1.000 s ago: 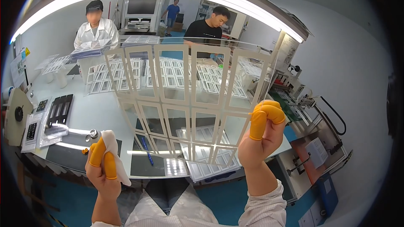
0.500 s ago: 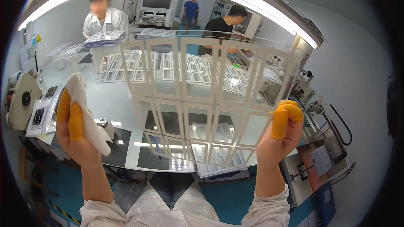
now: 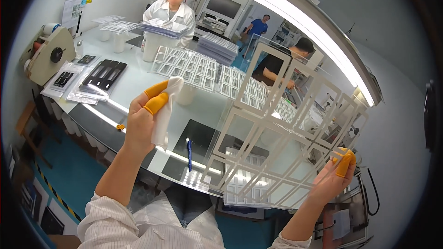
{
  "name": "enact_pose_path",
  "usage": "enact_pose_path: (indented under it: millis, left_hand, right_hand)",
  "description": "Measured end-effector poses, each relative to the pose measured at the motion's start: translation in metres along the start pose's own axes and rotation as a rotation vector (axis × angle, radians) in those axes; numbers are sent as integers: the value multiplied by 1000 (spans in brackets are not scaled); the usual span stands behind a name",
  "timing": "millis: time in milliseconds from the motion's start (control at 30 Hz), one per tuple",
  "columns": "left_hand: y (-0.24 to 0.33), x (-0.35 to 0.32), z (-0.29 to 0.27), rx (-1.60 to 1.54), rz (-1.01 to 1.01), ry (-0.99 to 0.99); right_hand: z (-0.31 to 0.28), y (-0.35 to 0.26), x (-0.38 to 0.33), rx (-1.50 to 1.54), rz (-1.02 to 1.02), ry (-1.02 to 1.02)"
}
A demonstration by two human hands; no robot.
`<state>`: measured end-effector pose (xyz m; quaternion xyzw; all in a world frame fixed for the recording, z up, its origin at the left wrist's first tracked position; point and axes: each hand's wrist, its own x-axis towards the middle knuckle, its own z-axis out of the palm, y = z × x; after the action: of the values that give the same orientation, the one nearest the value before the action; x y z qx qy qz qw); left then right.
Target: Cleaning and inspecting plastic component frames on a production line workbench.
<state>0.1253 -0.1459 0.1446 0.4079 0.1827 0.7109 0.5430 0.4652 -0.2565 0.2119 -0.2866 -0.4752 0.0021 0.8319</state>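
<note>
My left hand (image 3: 140, 122) pinches a folded white cloth (image 3: 162, 122), with orange finger cots on the thumb and finger. Left of the table's middle, the hand is apart from the sheet. A large clear sheet (image 3: 284, 127) printed with rows of white rectangular frames stands tilted above the table's right side. Its lower right edge is gripped by my right hand (image 3: 339, 173), which also wears orange finger cots. Through the sheet I see a stack of similar framed sheets (image 3: 247, 189) at the table's front edge.
A blue pen (image 3: 189, 155) lies on a dark mat. Framed sheets (image 3: 189, 67) cover the table's far side, beside a taller stack (image 3: 217, 48). Black panels (image 3: 105, 74) and a beige machine (image 3: 50, 55) are at left. Co-workers in white (image 3: 170, 11) and black (image 3: 270, 67) are beyond.
The view has turned and tilted. My left hand with the cloth has come rightward toward the sheet's left edge. The sheet, still in my right hand, is now more slanted and farther right.
</note>
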Motion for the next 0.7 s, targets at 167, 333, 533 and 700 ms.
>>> enact_pose_path:
  millis: [167, 333, 533, 700]
  left_hand:
    - [-5, -3, -5, 14, -45, -58]
    - [-10, 7, 13, -47, -148, -112]
    - [-33, 49, 49, -299, -441, -624]
    - [-27, 45, 115, -348, -503, -720]
  right_hand:
    - [-4, 5, 2, -8, 13, -98]
    - [3, 0, 0, -26, -15, -120]
    - [17, 3, -9, 126, 64, -250]
    - [32, -6, -17, 152, 77, -371]
